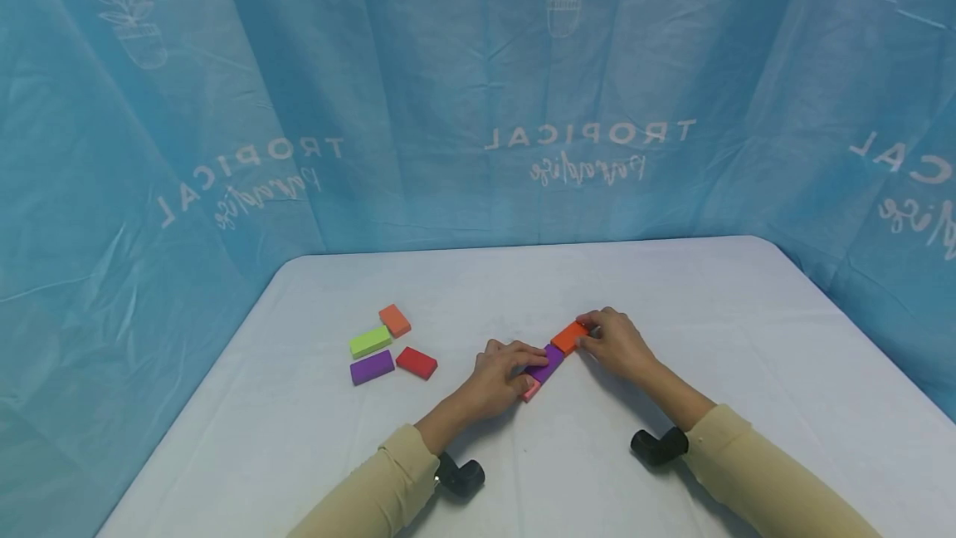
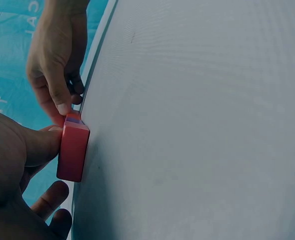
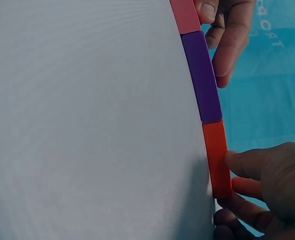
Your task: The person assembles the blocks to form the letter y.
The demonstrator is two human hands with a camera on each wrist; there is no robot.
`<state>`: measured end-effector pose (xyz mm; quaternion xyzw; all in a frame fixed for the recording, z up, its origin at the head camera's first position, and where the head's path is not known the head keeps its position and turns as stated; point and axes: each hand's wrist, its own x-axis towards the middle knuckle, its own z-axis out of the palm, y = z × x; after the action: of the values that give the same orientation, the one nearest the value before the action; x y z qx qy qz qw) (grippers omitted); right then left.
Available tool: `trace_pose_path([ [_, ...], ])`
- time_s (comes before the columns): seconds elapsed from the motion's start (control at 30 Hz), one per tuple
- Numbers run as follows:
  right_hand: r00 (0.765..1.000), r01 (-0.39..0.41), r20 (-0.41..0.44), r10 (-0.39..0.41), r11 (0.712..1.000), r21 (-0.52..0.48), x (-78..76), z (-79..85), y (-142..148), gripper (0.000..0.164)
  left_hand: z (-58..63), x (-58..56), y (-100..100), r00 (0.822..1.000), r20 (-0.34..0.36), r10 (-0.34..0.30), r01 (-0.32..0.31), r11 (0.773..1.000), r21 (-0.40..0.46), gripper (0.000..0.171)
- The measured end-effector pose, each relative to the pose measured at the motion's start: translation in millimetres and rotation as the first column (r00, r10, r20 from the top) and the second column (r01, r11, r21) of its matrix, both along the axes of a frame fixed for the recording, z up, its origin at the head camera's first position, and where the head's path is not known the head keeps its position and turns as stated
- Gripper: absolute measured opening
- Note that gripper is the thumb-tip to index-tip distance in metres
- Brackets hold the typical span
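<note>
Three wooden blocks lie end to end in a slanting row on the table: a pink block (image 2: 73, 152) nearest, a purple block (image 3: 202, 77) in the middle and an orange block (image 1: 570, 337) at the far end. My left hand (image 1: 496, 379) rests over the near part of the row, its thumb on the pink block and its outstretched fingers on the purple one, partly covering both. At the far end, my right hand (image 1: 618, 344) pinches the orange block between thumb and fingers. In the right wrist view the blocks' ends touch.
To the left lie four loose blocks: an orange-pink one (image 1: 395, 320), a lime green one (image 1: 370, 342), a second purple one (image 1: 372, 368) and a red one (image 1: 417, 363). A white cloth covers the table (image 1: 299, 455). Blue curtains (image 1: 448, 106) hang behind and at both sides.
</note>
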<state>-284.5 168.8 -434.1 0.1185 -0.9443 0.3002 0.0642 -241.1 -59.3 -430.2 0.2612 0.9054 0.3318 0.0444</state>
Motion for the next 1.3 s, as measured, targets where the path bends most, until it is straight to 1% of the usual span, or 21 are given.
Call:
trace_pose_path([
  [0.23,0.999,-0.032,-0.013,0.032,0.999,-0.004,0.1,0.2,0,0.035,1.2,0.8,1,1.000,-0.001,0.002,-0.002,1.000,0.004,0.034],
  [0.6,0.999,-0.038,-0.031,0.039,0.999,0.032,-0.9,0.0,-1,0.034,-0.5,0.7,2,1.000,-0.003,0.009,-0.009,1.000,-0.009,0.034],
  [0.77,0.999,-0.032,-0.041,0.034,0.999,0.042,0.6,0.3,-1,0.035,1.5,1.1,3,0.999,-0.052,-0.008,0.006,1.000,-0.028,0.034],
  [0.9,0.999,-0.006,-0.048,0.008,0.999,0.034,3.2,0.7,-1,0.038,2.4,1.8,4,0.996,-0.093,-0.019,0.015,0.999,-0.052,0.033],
  [1.03,0.997,0.014,-0.082,-0.013,1.000,0.012,8.0,3.9,-3,0.039,3.8,2.5,4,0.995,-0.099,-0.019,0.014,0.998,-0.055,0.033],
  [1.17,0.992,0.022,-0.126,-0.022,1.000,0.004,14.7,7.5,-6,0.039,8.1,4.2,3,0.997,-0.074,0.000,-0.002,1.000,-0.030,0.033],
  [1.3,0.991,0.031,-0.132,-0.031,1.000,0.003,22.2,9.3,-9,0.038,13.1,8.2,1,0.997,-0.039,0.059,-0.059,0.998,0.018,0.032],
])
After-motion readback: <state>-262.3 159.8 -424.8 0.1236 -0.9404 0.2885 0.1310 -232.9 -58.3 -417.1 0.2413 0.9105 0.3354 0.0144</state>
